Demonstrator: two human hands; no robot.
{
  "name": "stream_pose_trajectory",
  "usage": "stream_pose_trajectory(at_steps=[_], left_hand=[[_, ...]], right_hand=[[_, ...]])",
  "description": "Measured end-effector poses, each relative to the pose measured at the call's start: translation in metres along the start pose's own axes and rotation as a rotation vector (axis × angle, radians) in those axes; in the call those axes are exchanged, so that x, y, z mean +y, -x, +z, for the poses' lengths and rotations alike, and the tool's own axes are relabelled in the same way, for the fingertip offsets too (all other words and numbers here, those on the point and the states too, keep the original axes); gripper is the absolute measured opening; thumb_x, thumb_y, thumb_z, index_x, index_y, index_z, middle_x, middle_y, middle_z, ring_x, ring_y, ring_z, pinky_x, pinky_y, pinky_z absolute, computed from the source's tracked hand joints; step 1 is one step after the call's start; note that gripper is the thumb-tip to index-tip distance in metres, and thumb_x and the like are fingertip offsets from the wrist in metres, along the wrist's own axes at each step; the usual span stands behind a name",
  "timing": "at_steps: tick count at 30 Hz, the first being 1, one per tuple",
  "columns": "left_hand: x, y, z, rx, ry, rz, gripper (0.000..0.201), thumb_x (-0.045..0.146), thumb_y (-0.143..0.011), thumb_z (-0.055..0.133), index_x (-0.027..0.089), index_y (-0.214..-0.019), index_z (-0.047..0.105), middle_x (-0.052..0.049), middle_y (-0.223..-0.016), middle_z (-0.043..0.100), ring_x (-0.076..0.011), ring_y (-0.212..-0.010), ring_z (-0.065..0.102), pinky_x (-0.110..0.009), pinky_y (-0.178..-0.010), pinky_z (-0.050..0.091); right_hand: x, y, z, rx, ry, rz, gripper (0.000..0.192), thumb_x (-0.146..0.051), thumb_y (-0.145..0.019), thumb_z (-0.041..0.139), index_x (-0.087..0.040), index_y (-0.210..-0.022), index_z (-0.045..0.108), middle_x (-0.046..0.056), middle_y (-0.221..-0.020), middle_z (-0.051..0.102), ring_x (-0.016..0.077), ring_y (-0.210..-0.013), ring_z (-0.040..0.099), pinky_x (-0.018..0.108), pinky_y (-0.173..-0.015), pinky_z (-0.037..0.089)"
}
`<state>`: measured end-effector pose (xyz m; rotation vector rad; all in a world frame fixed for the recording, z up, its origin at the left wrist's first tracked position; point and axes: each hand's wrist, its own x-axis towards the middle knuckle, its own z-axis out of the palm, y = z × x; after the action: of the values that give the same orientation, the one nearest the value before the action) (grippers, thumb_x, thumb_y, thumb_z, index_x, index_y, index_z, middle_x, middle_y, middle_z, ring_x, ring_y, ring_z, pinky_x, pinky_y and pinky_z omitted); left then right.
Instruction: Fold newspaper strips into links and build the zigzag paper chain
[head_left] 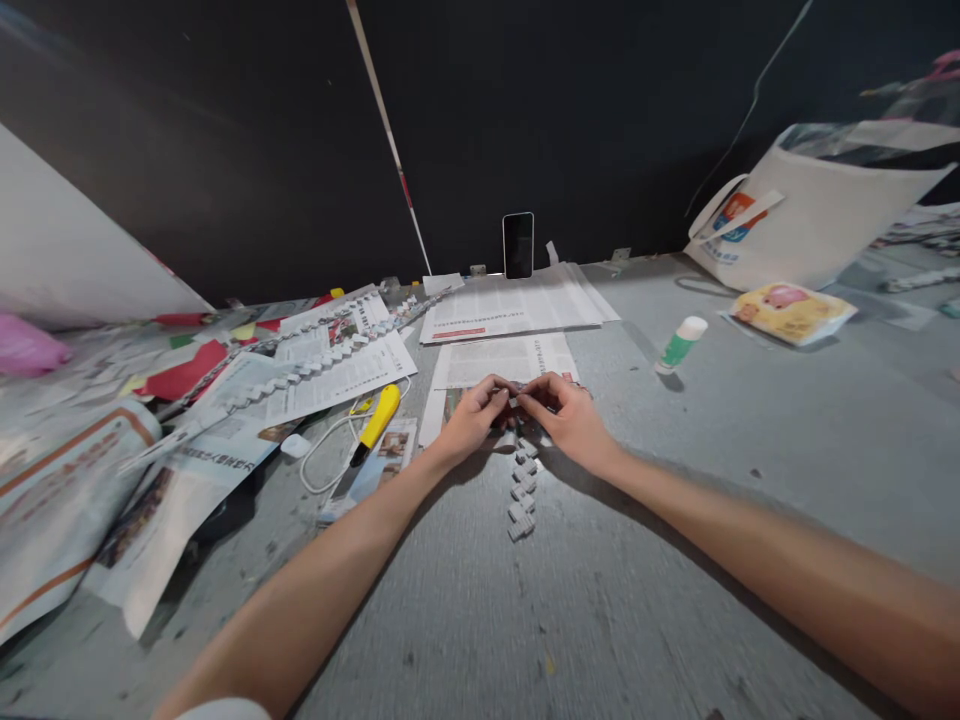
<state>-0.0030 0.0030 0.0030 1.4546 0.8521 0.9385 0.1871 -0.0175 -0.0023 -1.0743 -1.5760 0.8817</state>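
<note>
A zigzag chain of folded paper (523, 490) runs down the grey table towards me, its far end between my fingertips. My left hand (480, 408) is closed in a pinch at that end. From the other side my right hand (562, 408) pinches the same spot, the two thumbs nearly meeting. A small pale paper piece shows between them; the fingers hide most of it. Beyond both hands lie printed newspaper sheets (502, 362).
To the left are a yellow-handled tool (381, 415) with a white cord, longer paper chains (300, 370) and scattered paper. A glue stick (681, 346) stands right, near a snack packet (791, 312) and a white bag (817, 210). A phone (518, 245) leans at the back.
</note>
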Motion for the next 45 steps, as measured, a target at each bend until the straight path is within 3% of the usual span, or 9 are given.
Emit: stream_pose_trajectory(at_steps=[9,14,20,23,28,31,36,41,45], left_hand=[[0.000,0.000,0.000,-0.024,-0.046,0.072,0.035,0.051,-0.096,0.067,0.019,-0.105,0.059,0.001,-0.075,0.058,-0.0124,-0.067,0.053,-0.025,-0.065,0.041],[0.001,0.002,0.000,0.000,-0.171,0.061,0.013,0.030,-0.093,0.062,0.020,-0.101,0.058,0.005,-0.066,0.052,-0.0116,-0.060,0.047,-0.024,-0.061,0.037],[-0.004,0.003,-0.001,-0.017,-0.218,0.087,0.019,0.012,-0.080,0.055,0.020,-0.097,0.058,0.002,-0.077,0.060,-0.0115,-0.066,0.055,-0.023,-0.065,0.041],[-0.006,0.003,0.000,-0.038,-0.206,0.092,0.015,0.014,-0.081,0.058,0.020,-0.095,0.057,0.002,-0.075,0.059,-0.0108,-0.063,0.053,-0.023,-0.063,0.040],[0.002,0.007,0.004,-0.039,-0.063,0.015,0.021,0.038,-0.095,0.063,0.022,-0.104,0.054,0.009,-0.058,0.045,-0.0097,-0.049,0.041,-0.021,-0.052,0.033],[0.008,0.006,0.005,0.046,0.014,-0.039,0.028,0.046,-0.094,0.064,0.023,-0.105,0.051,0.010,-0.055,0.044,-0.0105,-0.048,0.040,-0.020,-0.050,0.031],[0.008,0.000,0.004,0.233,-0.092,-0.050,0.016,0.034,-0.090,0.060,0.022,-0.100,0.055,0.008,-0.055,0.047,-0.0114,-0.050,0.043,-0.021,-0.051,0.032],[-0.002,-0.005,-0.003,0.446,-0.369,-0.029,0.010,0.029,-0.088,0.058,0.020,-0.091,0.060,0.006,-0.055,0.050,-0.0121,-0.051,0.045,-0.023,-0.052,0.031],[-0.008,-0.006,-0.007,0.430,-0.463,-0.007,0.015,0.034,-0.092,0.056,0.020,-0.092,0.063,0.005,-0.056,0.052,-0.0130,-0.053,0.047,-0.025,-0.055,0.032]], right_hand=[[-0.001,0.003,0.000,-0.031,0.045,-0.049,0.023,-0.045,-0.100,0.063,-0.023,-0.096,0.061,0.004,-0.084,0.071,0.0200,-0.075,0.066,0.035,-0.072,0.052],[0.002,0.010,0.004,-0.157,0.318,-0.144,0.025,-0.042,-0.105,0.056,-0.024,-0.088,0.058,0.003,-0.078,0.067,0.0212,-0.072,0.061,0.035,-0.069,0.045],[0.005,0.012,0.004,-0.269,0.474,-0.298,0.028,-0.038,-0.108,0.049,-0.022,-0.093,0.067,0.008,-0.089,0.073,0.0256,-0.082,0.065,0.038,-0.078,0.046],[0.007,0.010,0.004,-0.281,0.424,-0.270,0.028,-0.039,-0.109,0.048,-0.022,-0.097,0.068,0.007,-0.091,0.074,0.0242,-0.083,0.066,0.036,-0.076,0.046],[0.008,0.007,0.003,-0.240,0.264,-0.157,0.035,-0.038,-0.109,0.049,-0.021,-0.080,0.060,0.000,-0.070,0.064,0.0163,-0.063,0.058,0.029,-0.061,0.037],[0.003,0.009,0.000,-0.175,0.231,-0.197,0.037,-0.040,-0.109,0.050,-0.022,-0.077,0.056,-0.001,-0.068,0.058,0.0153,-0.063,0.054,0.029,-0.061,0.036],[-0.003,0.013,0.000,-0.351,0.327,-0.381,0.031,-0.038,-0.111,0.046,-0.022,-0.087,0.056,0.003,-0.085,0.063,0.0176,-0.078,0.060,0.029,-0.070,0.041],[-0.002,0.017,0.000,-0.351,0.412,-0.319,0.028,-0.036,-0.109,0.049,-0.023,-0.084,0.052,-0.003,-0.065,0.054,0.0143,-0.058,0.050,0.028,-0.060,0.031],[-0.004,0.021,-0.002,-0.337,0.368,-0.380,0.031,-0.037,-0.109,0.047,-0.023,-0.081,0.052,-0.005,-0.057,0.049,0.0118,-0.049,0.043,0.028,-0.056,0.028]])
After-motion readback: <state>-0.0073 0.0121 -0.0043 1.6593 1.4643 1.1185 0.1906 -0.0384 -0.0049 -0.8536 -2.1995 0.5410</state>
